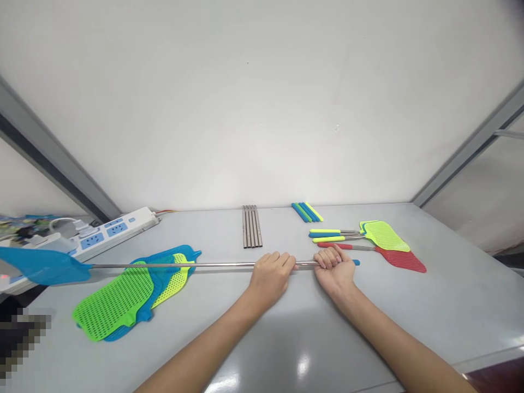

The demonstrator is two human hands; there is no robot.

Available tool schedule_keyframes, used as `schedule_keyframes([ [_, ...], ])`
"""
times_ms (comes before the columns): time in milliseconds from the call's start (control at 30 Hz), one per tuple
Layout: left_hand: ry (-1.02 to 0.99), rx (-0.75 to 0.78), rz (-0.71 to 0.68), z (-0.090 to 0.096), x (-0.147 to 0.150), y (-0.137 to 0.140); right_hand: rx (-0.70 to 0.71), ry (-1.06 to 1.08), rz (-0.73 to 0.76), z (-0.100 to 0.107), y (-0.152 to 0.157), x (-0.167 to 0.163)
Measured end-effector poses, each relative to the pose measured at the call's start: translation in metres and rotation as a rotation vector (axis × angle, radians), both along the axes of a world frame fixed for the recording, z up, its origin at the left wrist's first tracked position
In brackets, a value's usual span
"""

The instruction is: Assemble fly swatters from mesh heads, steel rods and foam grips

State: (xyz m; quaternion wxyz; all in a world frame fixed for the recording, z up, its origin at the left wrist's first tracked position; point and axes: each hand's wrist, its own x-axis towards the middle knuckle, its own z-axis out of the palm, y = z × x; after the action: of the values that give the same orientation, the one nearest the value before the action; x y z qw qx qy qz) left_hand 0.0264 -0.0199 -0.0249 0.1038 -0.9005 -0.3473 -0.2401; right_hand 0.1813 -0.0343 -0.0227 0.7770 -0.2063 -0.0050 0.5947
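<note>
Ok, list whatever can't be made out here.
All in the head view:
Blue grip: mostly hidden by the right hand; only its end shows.
Metal rod: a stretch is covered by the left hand.
Blue swatter head on that rod: cut off by the left edge.
Lower blue swatter heads: partly covered by the green one.
Far-left clutter: too blurred to identify.

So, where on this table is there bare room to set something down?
Right of the red fly swatter, and by the wall between the power strip and metal tubes. It's crowded at left, where the held blue fly swatter crosses over overlapping swatter heads.
</note>
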Motion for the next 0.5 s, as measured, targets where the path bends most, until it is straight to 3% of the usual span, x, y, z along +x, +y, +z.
schedule_keyframes([
  [300,-0.020,-0.001,-0.014,-0.0038,0.0056,-0.0055,-0.018,0.067,0.014,-0.0007,-0.0042,-0.0090],
  [500,-0.046,0.005,-0.010,-0.0077,0.0075,-0.0030,0.013,-0.046,0.055,-0.0028,-0.0011,-0.0053],
])
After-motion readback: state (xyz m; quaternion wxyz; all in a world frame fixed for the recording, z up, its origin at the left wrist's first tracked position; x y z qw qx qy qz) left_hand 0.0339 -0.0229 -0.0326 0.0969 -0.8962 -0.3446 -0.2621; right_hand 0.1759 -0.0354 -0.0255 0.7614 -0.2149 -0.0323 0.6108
